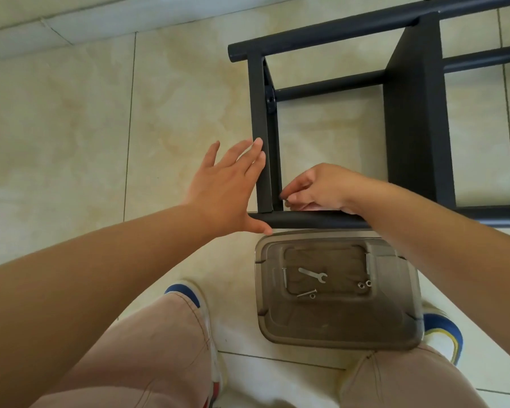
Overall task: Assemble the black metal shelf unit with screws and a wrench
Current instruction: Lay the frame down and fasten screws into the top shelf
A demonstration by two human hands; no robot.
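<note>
Crouching over the tiled floor (pixel 71 128), the person keeps a clear tray (pixel 336 325) between the shoes, so the wrench (pixel 312 273) and spare screws (pixel 306 293) lie within reach. Just beyond it lies the black shelf (pixel 415 119), on its side. The left hand (pixel 230 189), fingers straight, presses flat against the end panel (pixel 261 142), likely steadying it. The right hand (pixel 318 187) pinches something small at the inner corner where panel meets tube (pixel 315 219), probably starting a screw by hand; the piece is too small to tell.
</note>
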